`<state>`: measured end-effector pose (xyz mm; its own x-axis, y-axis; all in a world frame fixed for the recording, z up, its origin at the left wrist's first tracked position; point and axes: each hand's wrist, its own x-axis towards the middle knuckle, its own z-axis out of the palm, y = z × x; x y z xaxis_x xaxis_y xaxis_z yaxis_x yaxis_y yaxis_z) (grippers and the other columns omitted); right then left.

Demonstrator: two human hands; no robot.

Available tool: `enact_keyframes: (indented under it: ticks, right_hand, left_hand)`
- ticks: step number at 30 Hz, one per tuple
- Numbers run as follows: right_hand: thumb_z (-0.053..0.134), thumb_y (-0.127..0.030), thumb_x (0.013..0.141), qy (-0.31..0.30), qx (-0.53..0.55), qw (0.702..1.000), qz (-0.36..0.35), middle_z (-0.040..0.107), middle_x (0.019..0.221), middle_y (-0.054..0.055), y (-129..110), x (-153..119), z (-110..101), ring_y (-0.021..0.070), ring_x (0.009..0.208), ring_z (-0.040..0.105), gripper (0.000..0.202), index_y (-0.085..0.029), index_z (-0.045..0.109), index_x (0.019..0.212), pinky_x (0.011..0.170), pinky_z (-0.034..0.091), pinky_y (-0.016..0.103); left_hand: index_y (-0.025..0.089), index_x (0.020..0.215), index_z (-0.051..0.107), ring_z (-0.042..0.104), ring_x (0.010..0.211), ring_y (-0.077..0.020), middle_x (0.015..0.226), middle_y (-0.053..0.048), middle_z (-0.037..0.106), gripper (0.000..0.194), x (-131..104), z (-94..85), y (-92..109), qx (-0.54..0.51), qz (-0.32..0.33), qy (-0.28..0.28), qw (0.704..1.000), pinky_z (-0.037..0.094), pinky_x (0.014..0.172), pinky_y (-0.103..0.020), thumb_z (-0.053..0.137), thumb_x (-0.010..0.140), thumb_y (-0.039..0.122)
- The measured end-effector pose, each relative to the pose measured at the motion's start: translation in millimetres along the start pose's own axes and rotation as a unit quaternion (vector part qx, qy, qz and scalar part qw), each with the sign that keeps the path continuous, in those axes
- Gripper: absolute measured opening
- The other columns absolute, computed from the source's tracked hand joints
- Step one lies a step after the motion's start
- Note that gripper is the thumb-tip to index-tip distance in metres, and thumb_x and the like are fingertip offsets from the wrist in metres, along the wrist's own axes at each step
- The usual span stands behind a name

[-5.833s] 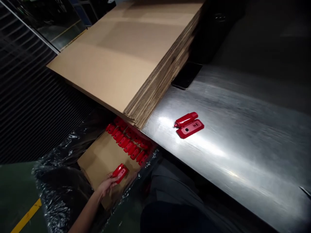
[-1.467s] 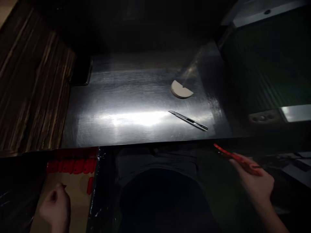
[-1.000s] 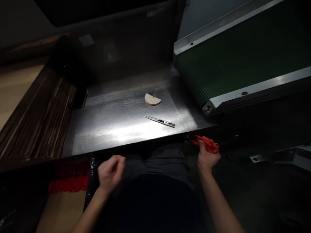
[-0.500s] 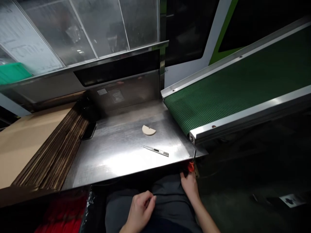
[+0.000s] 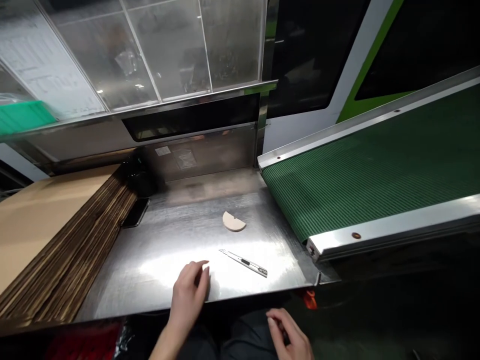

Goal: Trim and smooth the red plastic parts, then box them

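Note:
My left hand (image 5: 190,294) rests on the front part of the steel table (image 5: 165,250), fingers loosely curled, holding nothing. A slim utility knife (image 5: 243,262) lies on the table just to its right. My right hand (image 5: 291,336) hovers below the table's front edge with its fingers apart and empty. A small red thing (image 5: 309,299) hangs under the table's right front corner, a little above and right of that hand. A tan half-round piece (image 5: 233,221) lies farther back on the table.
A stack of flat cardboard sheets (image 5: 56,235) covers the left side. A dark phone (image 5: 135,212) lies beside it. A green conveyor belt (image 5: 375,165) slopes up on the right. Clear panels (image 5: 168,50) rise behind the table. Red parts (image 5: 86,340) show low at the left.
The camera has tilted further up. My left hand rose from my lap onto the table near the knife. My right hand came away from the red thing under the table corner.

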<state>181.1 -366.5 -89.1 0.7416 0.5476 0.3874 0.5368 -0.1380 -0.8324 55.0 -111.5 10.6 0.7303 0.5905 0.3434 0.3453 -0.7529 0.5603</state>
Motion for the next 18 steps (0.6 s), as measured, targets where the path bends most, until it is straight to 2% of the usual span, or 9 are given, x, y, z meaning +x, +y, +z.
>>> enact_keyframes:
  ticks: [3, 5, 7, 10, 12, 14, 18]
  right_hand:
    - [0.057, -0.026, 0.102, -0.038, 0.022, 0.997, -0.069, 0.069, 0.078, 0.002, -29, 22, -2, 0.0215, 0.063, 0.069, 0.013, -0.029, 0.069, 0.099, 0.06, 0.058, 0.03]
    - [0.058, -0.02, 0.101, -0.033, 0.026, 0.994, -0.105, 0.07, 0.081, 0.001, -45, 36, -4, 0.0213, 0.069, 0.07, 0.014, -0.03, 0.067, 0.104, 0.066, 0.058, 0.032]
    - [0.057, -0.016, 0.102, -0.013, 0.021, 0.993, -0.12, 0.071, 0.087, 0.001, -57, 53, -8, 0.021, 0.078, 0.072, 0.017, -0.029, 0.064, 0.109, 0.074, 0.058, 0.032]
    - [0.054, -0.018, 0.106, 0.018, -0.002, 0.995, -0.093, 0.07, 0.09, 0.002, -67, 82, -18, 0.0193, 0.082, 0.072, 0.013, -0.027, 0.062, 0.11, 0.076, 0.057, 0.029]
    - [0.051, -0.022, 0.109, 0.011, -0.027, 0.998, -0.062, 0.069, 0.089, 0.002, -67, 105, -25, 0.0183, 0.079, 0.07, 0.011, -0.025, 0.062, 0.106, 0.072, 0.055, 0.028]
    - [0.05, -0.025, 0.11, -0.03, -0.059, 0.997, -0.039, 0.07, 0.094, 0.002, -65, 131, -33, 0.0182, 0.079, 0.069, 0.015, -0.024, 0.064, 0.107, 0.069, 0.054, 0.028]
    - [0.048, -0.02, 0.109, -0.168, -0.128, 0.976, -0.052, 0.072, 0.109, 0.002, -59, 179, -33, 0.0209, 0.098, 0.071, 0.024, -0.027, 0.069, 0.12, 0.081, 0.054, 0.031]
  left_hand:
    - [0.017, 0.14, 0.063, 0.065, 0.107, -0.027, 0.112, -0.012, 0.069, 0.037, 55, 11.0, -11, 0.05, 0.018, -0.046, 0.998, 0.055, 0.096, -0.041, 0.045, 0.109, 0.028]
    - [0.017, 0.145, 0.06, 0.063, 0.109, -0.0289, 0.115, -0.013, 0.066, 0.04, 82, 20.3, -16, 0.095, 0.034, -0.078, 0.992, 0.053, 0.098, -0.045, 0.048, 0.108, 0.027]
    - [0.018, 0.147, 0.059, 0.061, 0.107, -0.0289, 0.115, -0.011, 0.064, 0.04, 98, 27.1, -17, 0.142, 0.049, -0.104, 0.983, 0.052, 0.097, -0.047, 0.051, 0.109, 0.028]
    - [0.019, 0.148, 0.058, 0.059, 0.105, -0.0279, 0.115, -0.01, 0.062, 0.04, 106, 31.4, -16, 0.201, 0.072, -0.132, 0.968, 0.051, 0.093, -0.046, 0.048, 0.111, 0.026]
    - [0.019, 0.151, 0.057, 0.058, 0.103, -0.0284, 0.115, -0.011, 0.062, 0.042, 106, 31.7, -15, 0.232, 0.085, -0.145, 0.958, 0.05, 0.091, -0.044, 0.044, 0.112, 0.025]
    - [0.017, 0.153, 0.056, 0.058, 0.103, -0.0295, 0.116, -0.013, 0.062, 0.044, 106, 31.4, -15, 0.256, 0.097, -0.155, 0.949, 0.05, 0.089, -0.044, 0.041, 0.112, 0.024]
    - [0.015, 0.155, 0.054, 0.059, 0.104, -0.0312, 0.119, -0.015, 0.065, 0.047, 100, 26.9, -19, 0.284, 0.126, -0.167, 0.936, 0.05, 0.086, -0.044, 0.04, 0.111, 0.021]
